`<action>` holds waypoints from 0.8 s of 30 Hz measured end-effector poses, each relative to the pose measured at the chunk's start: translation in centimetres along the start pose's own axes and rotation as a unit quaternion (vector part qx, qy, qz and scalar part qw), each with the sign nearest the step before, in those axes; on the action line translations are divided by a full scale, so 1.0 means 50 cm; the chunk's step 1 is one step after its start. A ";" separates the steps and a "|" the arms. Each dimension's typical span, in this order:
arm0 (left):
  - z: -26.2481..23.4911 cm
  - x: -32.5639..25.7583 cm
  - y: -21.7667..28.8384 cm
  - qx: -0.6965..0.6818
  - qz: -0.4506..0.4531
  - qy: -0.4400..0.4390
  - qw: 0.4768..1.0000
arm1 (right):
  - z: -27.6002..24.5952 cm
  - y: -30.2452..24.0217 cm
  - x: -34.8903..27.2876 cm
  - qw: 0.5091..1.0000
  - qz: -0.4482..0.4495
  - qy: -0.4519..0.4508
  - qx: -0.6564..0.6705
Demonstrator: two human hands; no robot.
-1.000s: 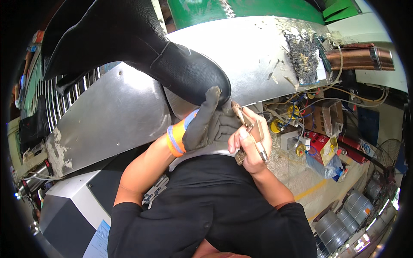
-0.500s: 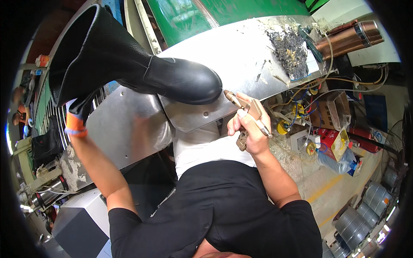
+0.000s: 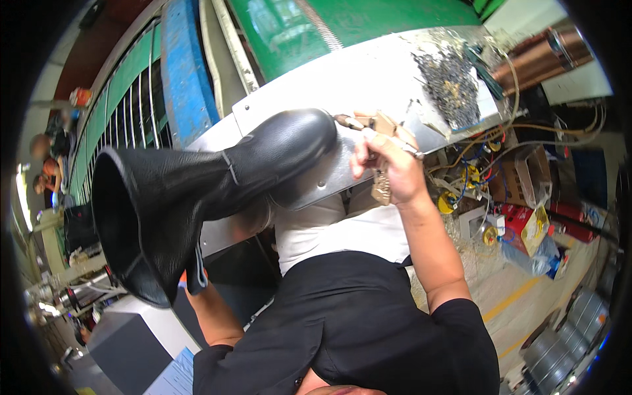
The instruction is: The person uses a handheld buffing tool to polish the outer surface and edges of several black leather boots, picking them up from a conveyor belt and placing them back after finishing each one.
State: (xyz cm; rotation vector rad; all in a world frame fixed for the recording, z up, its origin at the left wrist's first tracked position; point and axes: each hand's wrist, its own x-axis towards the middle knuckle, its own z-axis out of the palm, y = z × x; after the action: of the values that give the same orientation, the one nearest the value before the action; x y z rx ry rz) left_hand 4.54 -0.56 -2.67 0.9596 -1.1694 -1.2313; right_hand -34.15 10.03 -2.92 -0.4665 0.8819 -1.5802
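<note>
A tall black leather boot [image 3: 276,153] lies on its side in the air over the metal worktop, its toe to the right and its wide shaft opening to the left. My left hand [image 3: 184,280], in a glove with an orange cuff, holds the boot from beneath the shaft; its fingers are hidden behind the leather. In my right hand [image 3: 395,161] is a brass-coloured spray gun [image 3: 380,181], fingers wrapped round it. Its nozzle points left, close to the boot's toe.
The pale metal worktop [image 3: 368,72] carries a dark crusted patch [image 3: 451,85]. Beyond it are a green belt [image 3: 283,33] and a blue beam [image 3: 186,72]. Hoses, a red box [image 3: 523,227] and metal drums [image 3: 550,352] stand at right. Another person [image 3: 52,164] is far left.
My left hand has swung the boot's shaft down towards me, and the boot has rolled. The spray gun in my right hand has moved slightly up and right with the toe.
</note>
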 end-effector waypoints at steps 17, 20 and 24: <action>0.015 -0.006 -0.014 -0.028 0.011 0.015 0.999 | 0.032 0.033 -0.016 0.989 -0.066 0.022 -0.132; 0.015 -0.009 -0.015 -0.032 0.011 0.015 0.999 | 0.028 0.104 -0.054 0.964 -0.164 0.049 -0.204; 0.015 -0.013 -0.018 -0.042 0.013 0.019 0.999 | 0.048 0.127 -0.081 0.902 -0.261 0.040 -0.341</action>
State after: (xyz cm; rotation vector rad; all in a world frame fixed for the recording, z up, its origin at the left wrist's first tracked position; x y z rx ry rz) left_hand 3.68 0.00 -3.49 0.8992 -1.0880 -1.2267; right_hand -27.36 13.23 -5.45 -1.2253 1.4673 -1.7402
